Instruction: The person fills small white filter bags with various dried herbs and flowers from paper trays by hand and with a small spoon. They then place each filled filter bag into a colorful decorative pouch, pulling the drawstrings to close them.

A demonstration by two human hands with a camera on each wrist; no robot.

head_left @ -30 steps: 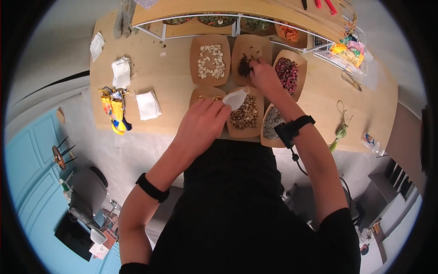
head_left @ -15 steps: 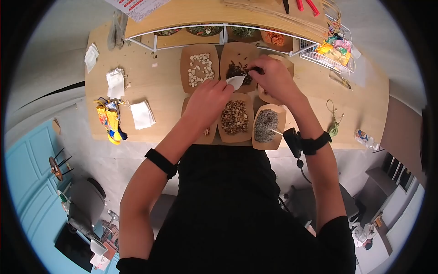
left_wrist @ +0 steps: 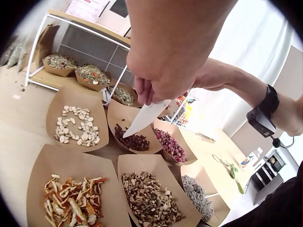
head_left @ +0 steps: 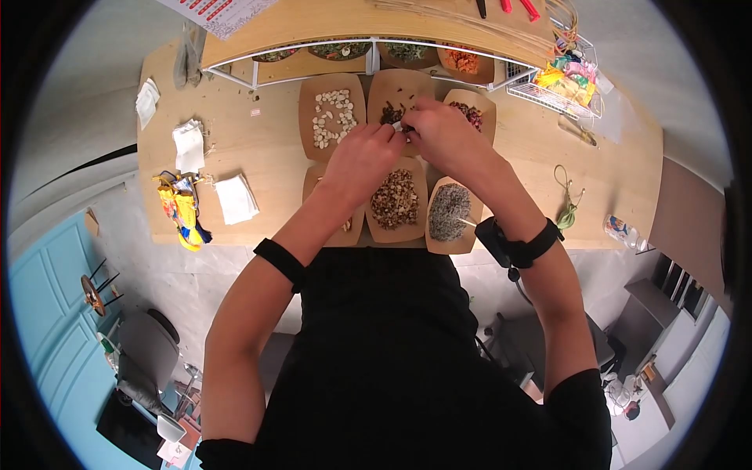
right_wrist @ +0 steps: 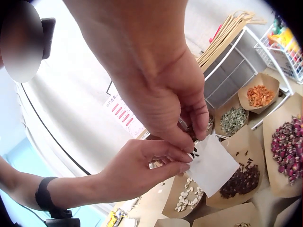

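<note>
1. Pale wooden table (head_left: 258, 137), spread beneath the whole job. Best to work low over it, elbows loose.
2. White-framed shelf (head_left: 337, 23) along the far side. Worth keeping knuckles well short of the frame.
3. Brown card tray (left_wrist: 118, 110) of dark dried pieces, directly below both hands. Good catching place for spills; drift towards the neighbouring tray of white slices (left_wrist: 78, 97) or tray of rosebuds (left_wrist: 187, 144) would risk mixing.
4. Left hand (head_left: 362, 163): fingertips pinched on the pouch's upper edge, near the opening. Judged best: a light, steady grip, mouth spread wide, no squeezing shut.
5. Right hand (head_left: 445, 131): thumb and fingers drawn together on a small pinch, right against the left fingertips. Advisable to get the tips just inside the opening before loosening, then let go gradually rather than flick.
6. White pouch (right_wrist: 213, 165), hanging from the left fingers above the dark-piece tray, body flat and slanting. Contact of lower corner with tray contents: cannot tell. Better hung more upright, for an easy drop to the bottom.
7. Dark pieces (right_wrist: 193, 152) between right fingertips, at the pouch mouth. Amount already inside: cannot tell. Small pinches likely to snag less on the cloth edge.
</note>
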